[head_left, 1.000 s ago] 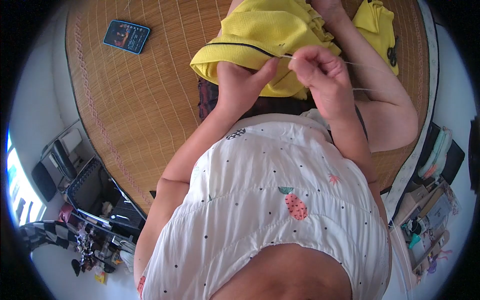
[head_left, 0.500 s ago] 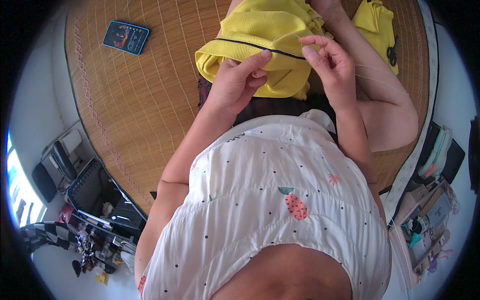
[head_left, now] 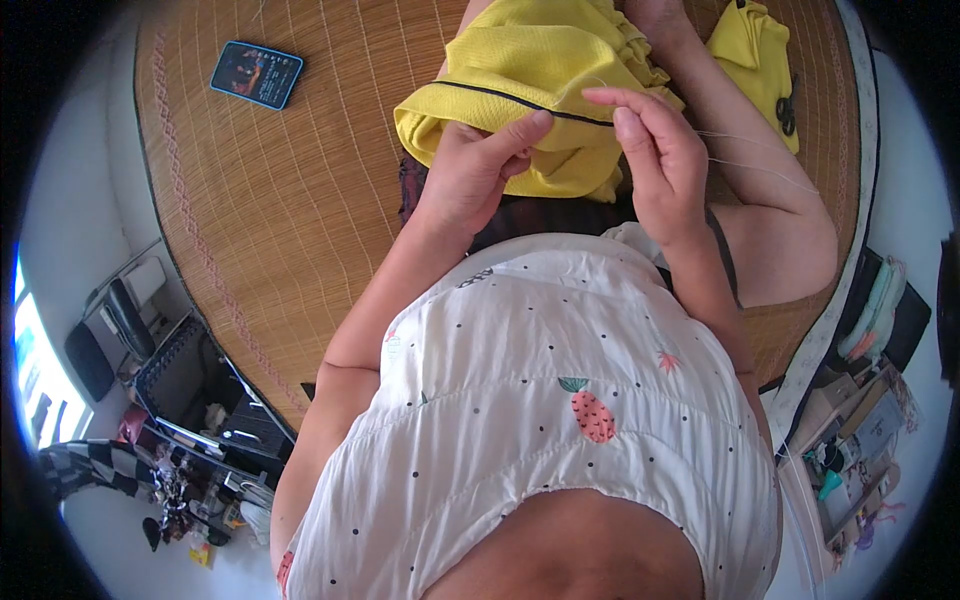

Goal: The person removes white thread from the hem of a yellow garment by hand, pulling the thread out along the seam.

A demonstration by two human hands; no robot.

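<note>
A yellow ribbed cloth [head_left: 530, 60] with a narrow black stripe [head_left: 500, 94] lies bunched over my lap. My left hand [head_left: 468, 175] grips its near edge, the thumb pressed on the cloth just below the stripe and the fingers tucked under it. To the right, my right hand [head_left: 668, 165] is raised beside the stripe, thumb and index finger close together on a fine pale thread. That thread [head_left: 755, 164] trails past the hand over my bent leg. Whether a needle is between the fingertips is too small to make out.
Another folded yellow cloth [head_left: 750, 60] lies at the upper right, with black-handled scissors [head_left: 787, 117] on its edge. A phone [head_left: 256, 74] with a lit screen rests on the woven mat [head_left: 270, 220] at upper left. Cluttered shelves [head_left: 850, 450] stand off the mat's right side.
My right hand has moved slightly down and right, and the thread loop over the cloth looks smaller. My left hand keeps its grip on the yellow cloth.
</note>
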